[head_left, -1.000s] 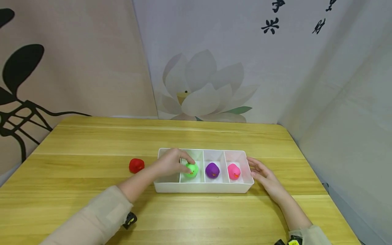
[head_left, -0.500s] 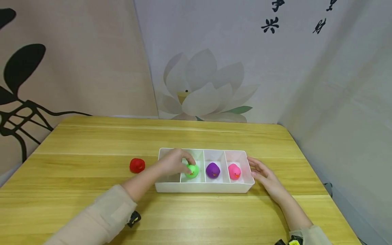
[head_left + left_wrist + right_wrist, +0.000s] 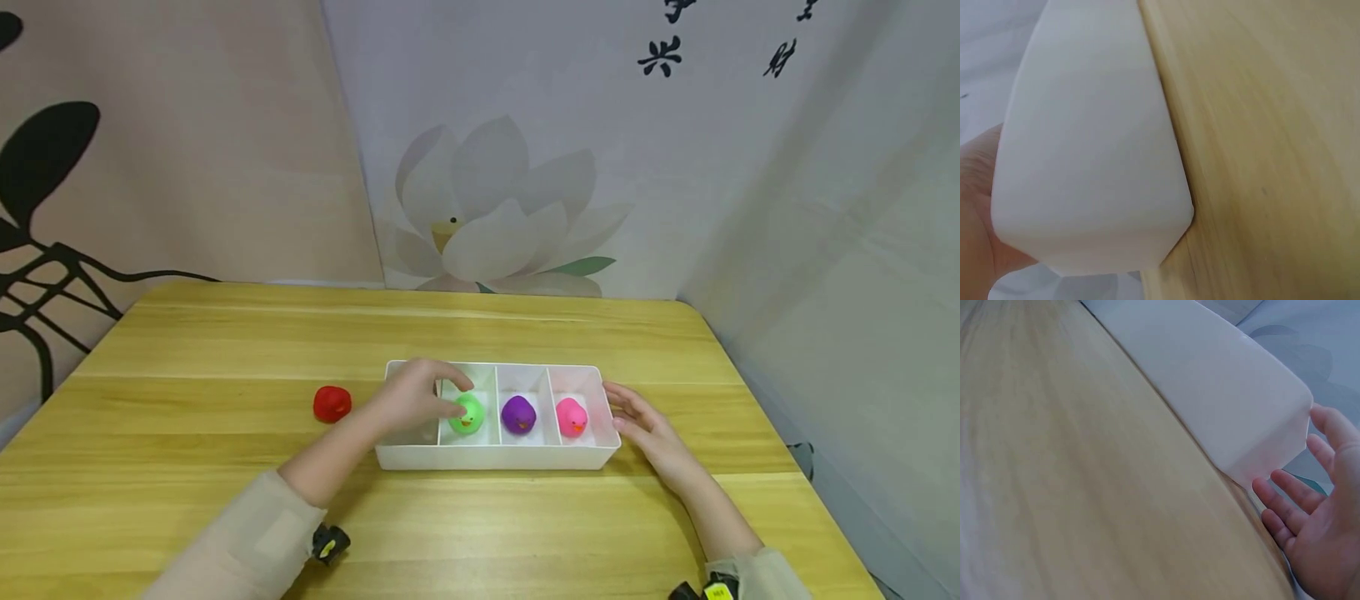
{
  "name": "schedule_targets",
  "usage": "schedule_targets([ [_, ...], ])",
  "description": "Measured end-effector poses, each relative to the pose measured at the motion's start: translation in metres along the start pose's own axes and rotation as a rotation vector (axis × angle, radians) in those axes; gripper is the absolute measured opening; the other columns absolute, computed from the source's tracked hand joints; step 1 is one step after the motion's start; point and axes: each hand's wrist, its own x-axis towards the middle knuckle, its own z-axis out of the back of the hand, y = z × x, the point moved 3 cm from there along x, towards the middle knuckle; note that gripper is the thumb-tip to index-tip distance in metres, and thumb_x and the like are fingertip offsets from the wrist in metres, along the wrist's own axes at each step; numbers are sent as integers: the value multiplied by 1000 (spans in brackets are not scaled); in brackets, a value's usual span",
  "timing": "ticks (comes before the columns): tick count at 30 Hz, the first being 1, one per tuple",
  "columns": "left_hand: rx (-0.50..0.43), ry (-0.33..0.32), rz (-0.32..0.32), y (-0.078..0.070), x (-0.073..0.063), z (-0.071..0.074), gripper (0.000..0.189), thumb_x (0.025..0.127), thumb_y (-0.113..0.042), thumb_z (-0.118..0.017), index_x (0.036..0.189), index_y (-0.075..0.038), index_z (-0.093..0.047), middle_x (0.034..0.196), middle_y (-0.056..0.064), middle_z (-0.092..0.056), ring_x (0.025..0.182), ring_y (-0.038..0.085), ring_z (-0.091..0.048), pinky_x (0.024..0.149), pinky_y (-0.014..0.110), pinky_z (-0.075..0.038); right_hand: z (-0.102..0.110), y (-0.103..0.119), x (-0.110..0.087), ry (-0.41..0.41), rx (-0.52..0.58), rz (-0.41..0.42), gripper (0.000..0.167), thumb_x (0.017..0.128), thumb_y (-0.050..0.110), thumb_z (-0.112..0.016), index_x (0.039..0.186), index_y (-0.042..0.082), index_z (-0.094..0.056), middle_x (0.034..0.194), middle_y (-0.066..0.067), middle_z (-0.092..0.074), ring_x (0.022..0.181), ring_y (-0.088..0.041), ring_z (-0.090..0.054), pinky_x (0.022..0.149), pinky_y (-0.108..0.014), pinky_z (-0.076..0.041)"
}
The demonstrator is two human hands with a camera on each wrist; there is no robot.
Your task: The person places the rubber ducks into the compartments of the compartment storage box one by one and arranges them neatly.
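A white divided box (image 3: 495, 457) holds a green toy chick (image 3: 470, 419), a purple toy chick (image 3: 519, 415) and a pink toy chick (image 3: 572, 417), each in its own compartment. My left hand (image 3: 415, 400) reaches over the leftmost compartment. Its thumb overlaps the green chick's left side, while the index finger stands above the chick, apart from it. At the box's right end, my right hand (image 3: 652, 429) rests its straight fingertips (image 3: 1264, 487) against the wall. In the left wrist view the box's front wall (image 3: 1091, 125) hides the chicks and most of that hand.
A red toy (image 3: 332, 404) lies on the wooden table (image 3: 525, 533), left of the box and beyond my left forearm. Behind the table's far edge hangs a printed cloth backdrop (image 3: 510, 192), which continues along the right side.
My left index finger has lifted off the green chick, widening the gap to the thumb. The chick stays in its compartment. My right hand keeps its place at the box's end.
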Motion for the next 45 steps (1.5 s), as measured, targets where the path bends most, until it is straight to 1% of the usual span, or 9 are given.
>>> schedule_targets([
  [4, -41, -44, -24, 1, -6, 5, 29, 78, -14, -80, 106, -11, -73, 105, -4, -68, 62, 18, -51, 57, 30, -46, 0, 0, 1, 4, 2, 3, 48, 99, 9, -50, 144, 1, -36, 140, -24, -41, 118, -11, -51, 93, -24, -43],
  [10, -98, -106, -128, -2, -19, 12, 29, 78, -11, -80, 105, -6, -73, 105, 3, -68, 58, 15, -49, 53, 27, -44, 1, 0, 1, 0, -5, -3, 47, 99, 9, -50, 144, 1, -37, 139, -25, -42, 118, -11, -51, 93, -24, -43],
  [14, -140, -142, -152, -5, -29, 17, 29, 77, -9, -80, 104, -5, -73, 106, 3, -68, 62, 16, -52, 52, 26, -45, 1, 1, 0, -2, -14, -1, 48, 99, 8, -49, 144, 0, -36, 139, -27, -42, 116, -10, -52, 92, -23, -43],
  [23, -211, -226, -83, 0, -56, 32, 26, 80, -15, -79, 105, -18, -73, 110, -4, -65, 69, 20, -55, 58, 28, -47, 0, 1, 0, -12, -15, -12, 47, 98, 10, -51, 143, 2, -38, 138, -21, -45, 118, -11, -51, 92, -23, -43],
  [27, -226, -281, -66, 6, -66, 37, 26, 79, -17, -80, 103, -17, -73, 106, -6, -66, 68, 20, -55, 57, 28, -46, 0, 2, -1, 3, 6, -7, 48, 99, 10, -50, 144, 3, -37, 140, -24, -41, 120, -10, -49, 94, -23, -42],
  [32, -246, -316, -63, 15, -77, 42, 27, 79, -16, -80, 105, -13, -73, 107, -5, -65, 67, 20, -55, 55, 28, -47, 1, 1, -1, 12, 3, -7, 48, 100, 9, -49, 145, 2, -35, 141, -26, -40, 120, -10, -49, 94, -23, -41],
  [36, -249, -339, -56, 23, -85, 46, 27, 80, -16, -79, 106, -14, -72, 108, -4, -65, 68, 20, -55, 55, 28, -46, 1, 0, -1, 12, 1, -10, 48, 100, 8, -48, 145, 2, -35, 142, -25, -40, 120, -10, -49, 94, -23, -41],
  [41, -229, -362, -61, 33, -93, 52, 27, 80, -15, -79, 106, -15, -71, 93, 1, -64, 65, 19, -53, 53, 27, -45, 1, 0, -1, 9, -12, -12, 48, 100, 10, -48, 145, 3, -36, 141, -25, -40, 119, -10, -49, 94, -23, -42],
  [45, -205, -388, -32, 42, -98, 60, 28, 81, -13, -78, 108, -15, -70, 83, 3, -61, 65, 19, -52, 53, 26, -44, 0, 0, -1, 4, -18, -19, 48, 100, 10, -49, 145, 3, -36, 141, -25, -41, 119, -9, -49, 94, -23, -41],
])
